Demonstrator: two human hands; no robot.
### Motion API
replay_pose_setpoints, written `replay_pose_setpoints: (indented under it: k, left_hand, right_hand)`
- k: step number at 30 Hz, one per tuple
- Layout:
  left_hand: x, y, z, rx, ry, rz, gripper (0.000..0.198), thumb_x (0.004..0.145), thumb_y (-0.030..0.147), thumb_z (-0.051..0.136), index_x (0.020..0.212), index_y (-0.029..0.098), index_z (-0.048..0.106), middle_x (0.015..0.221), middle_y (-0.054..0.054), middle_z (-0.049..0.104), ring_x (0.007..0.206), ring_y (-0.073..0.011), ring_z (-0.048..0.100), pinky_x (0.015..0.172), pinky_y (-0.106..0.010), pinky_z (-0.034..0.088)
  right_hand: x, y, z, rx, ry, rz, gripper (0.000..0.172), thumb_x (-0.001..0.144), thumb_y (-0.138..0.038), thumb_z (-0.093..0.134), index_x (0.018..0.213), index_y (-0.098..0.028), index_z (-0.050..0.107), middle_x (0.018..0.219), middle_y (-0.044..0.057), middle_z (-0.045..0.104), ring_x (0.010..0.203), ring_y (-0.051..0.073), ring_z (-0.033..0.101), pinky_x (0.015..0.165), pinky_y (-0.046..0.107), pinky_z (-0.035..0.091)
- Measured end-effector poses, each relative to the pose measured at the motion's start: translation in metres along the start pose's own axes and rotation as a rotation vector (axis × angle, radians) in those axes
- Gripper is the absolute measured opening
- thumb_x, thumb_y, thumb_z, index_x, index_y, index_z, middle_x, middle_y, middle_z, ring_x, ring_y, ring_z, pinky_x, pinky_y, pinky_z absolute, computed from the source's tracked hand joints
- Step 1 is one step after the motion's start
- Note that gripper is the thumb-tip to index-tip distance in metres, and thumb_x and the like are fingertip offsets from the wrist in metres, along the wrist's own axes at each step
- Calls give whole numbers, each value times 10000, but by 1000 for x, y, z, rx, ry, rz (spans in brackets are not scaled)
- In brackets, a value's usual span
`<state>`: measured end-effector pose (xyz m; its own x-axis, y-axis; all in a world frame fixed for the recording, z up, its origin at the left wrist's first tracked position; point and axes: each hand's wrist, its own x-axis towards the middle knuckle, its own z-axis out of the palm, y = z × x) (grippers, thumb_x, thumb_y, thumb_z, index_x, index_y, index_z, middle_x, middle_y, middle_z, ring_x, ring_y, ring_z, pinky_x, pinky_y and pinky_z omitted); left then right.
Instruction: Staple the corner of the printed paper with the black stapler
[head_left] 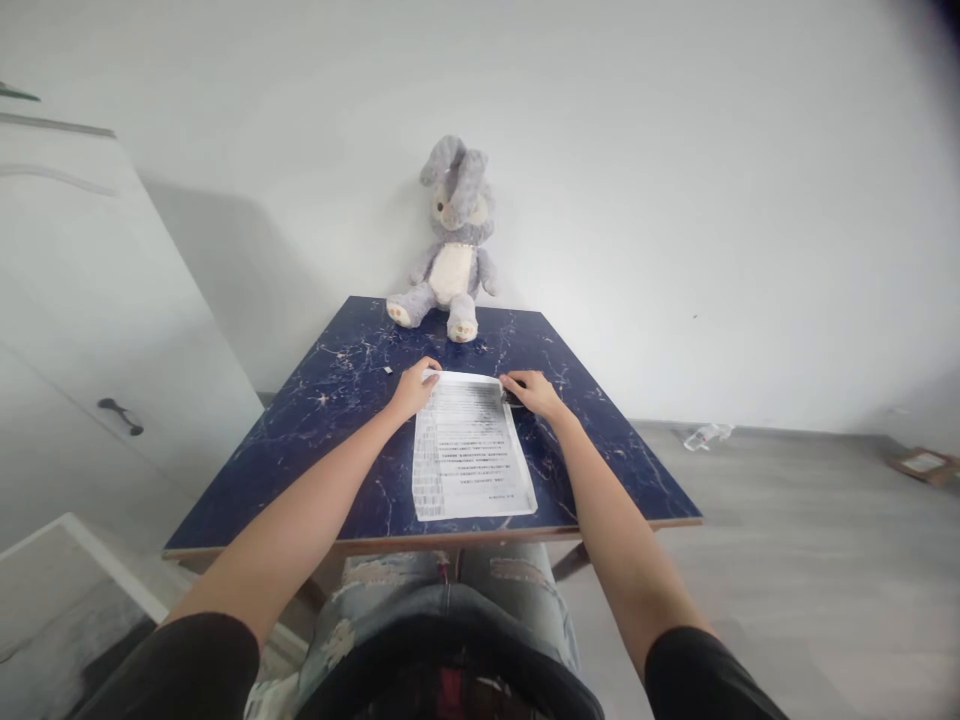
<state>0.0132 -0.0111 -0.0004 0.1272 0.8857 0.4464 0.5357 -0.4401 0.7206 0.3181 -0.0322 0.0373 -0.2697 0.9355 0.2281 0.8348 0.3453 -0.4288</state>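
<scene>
A printed sheet of paper (472, 450) lies on the blue marbled table (345, 360), its near edge close to the table's front. My left hand (415, 388) pinches its far left corner between thumb and fingers. At the far right corner, my right hand (529, 390) has its fingers closed on the paper. A small dark thing shows just under the right fingers, too small to name. The far edge of the sheet looks slightly raised between both hands.
A grey plush rabbit (453, 270) sits at the table's far end against the white wall. A white cabinet (90, 300) with a dark handle stands at left. On the floor at right lie a crumpled clear plastic piece (707, 436) and a brown box-like thing (924, 463).
</scene>
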Motion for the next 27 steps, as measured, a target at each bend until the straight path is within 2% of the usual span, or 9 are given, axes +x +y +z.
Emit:
replay_pose_setpoints:
  k: [2, 5, 11, 16, 21, 27]
  left_hand:
    - [0, -1, 0, -11, 0, -15, 156, 909, 170, 576, 1025, 209, 674, 1074, -58, 755, 1014, -243, 690, 1014, -377, 481]
    - [0, -2, 1, -24, 2, -33, 156, 902, 165, 579, 1017, 207, 675, 1082, -61, 755, 1017, -247, 690, 1022, -387, 480]
    - [-3, -1, 0, -32, 14, -60, 163, 888, 154, 580, 1002, 207, 683, 1055, -61, 755, 1015, -241, 696, 1020, -377, 493]
    - [-4, -6, 1, -29, 25, -56, 180, 900, 155, 565, 1023, 216, 681, 1023, -42, 744, 930, -219, 689, 962, -350, 499]
    - [-7, -7, 0, -25, 8, -84, 190, 910, 157, 544, 1034, 216, 675, 938, -28, 718, 826, -202, 656, 848, -321, 490]
    - [-7, -6, 0, -46, 7, -79, 180, 905, 155, 540, 1015, 220, 667, 1066, -42, 732, 917, -206, 675, 943, -340, 489]
  right_hand:
    - [1, -6, 3, -69, -12, 111, 576, 1113, -536, 344, 923, -207, 778, 941, 31, 776, 874, 182, 675, 731, 231, 379]
    - [4, -13, 8, -136, -11, 177, 546, 1112, -522, 366, 918, -221, 778, 986, 39, 778, 906, 188, 680, 695, 232, 345]
    - [3, -23, 14, -198, 31, 193, 501, 1112, -443, 399, 860, -212, 764, 936, 52, 773, 858, 179, 692, 645, 239, 300]
    - [1, -26, 23, -254, 118, 172, 490, 1112, -367, 410, 805, -190, 749, 884, 69, 767, 815, 178, 704, 626, 254, 275]
    - [3, -21, 35, -323, 188, 166, 479, 1112, -362, 417, 819, -188, 754, 907, 70, 772, 825, 173, 716, 624, 260, 293]
    - [3, -16, 40, -336, 235, 140, 483, 1117, -365, 408, 809, -200, 742, 910, 63, 773, 831, 168, 717, 639, 246, 313]
